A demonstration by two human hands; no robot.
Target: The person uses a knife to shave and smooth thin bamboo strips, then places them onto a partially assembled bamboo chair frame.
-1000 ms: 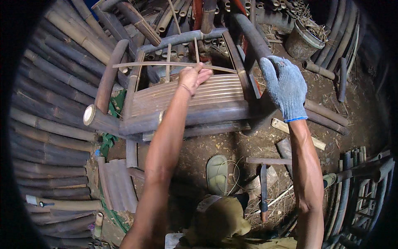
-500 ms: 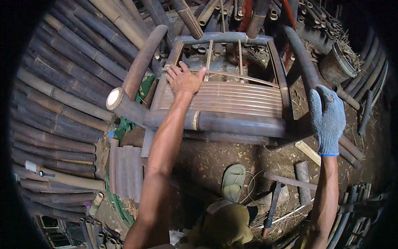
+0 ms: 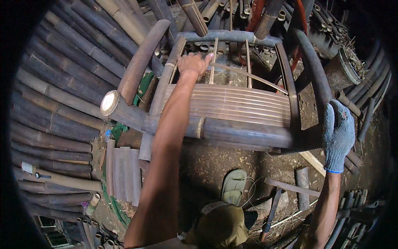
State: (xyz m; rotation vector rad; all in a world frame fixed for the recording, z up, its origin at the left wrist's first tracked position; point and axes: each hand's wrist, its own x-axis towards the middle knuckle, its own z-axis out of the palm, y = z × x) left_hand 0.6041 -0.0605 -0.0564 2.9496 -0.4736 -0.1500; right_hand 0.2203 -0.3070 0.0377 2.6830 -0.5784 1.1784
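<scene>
In front of me stands a dark bamboo chair frame (image 3: 244, 132), its seat partly covered by parallel bamboo slats (image 3: 232, 103). My bare left hand (image 3: 194, 64) is at the seat's left rail, fingers curled and thumb out to the right. It holds the left end of a loose bamboo slat (image 3: 253, 76), which slopes down to the right rail over two thin crosspieces. The fingertips are partly hidden. My right hand (image 3: 340, 133), in a grey-blue knitted glove, is closed over the front end of the chair's right arm (image 3: 317, 74).
Dark bamboo poles (image 3: 54, 116) are stacked on the left. Short split pieces (image 3: 124, 174) lie by the chair's left front. Below are a green slipper (image 3: 233, 186), a wooden-handled tool (image 3: 271, 211) and a flat strip (image 3: 292, 187). A bucket (image 3: 342, 72) stands at far right.
My left hand has moved up along the left rail, its spread fingers now curled, and the loose slat's left end has lifted away from the laid ones. The gloved hand stays on the chair arm.
</scene>
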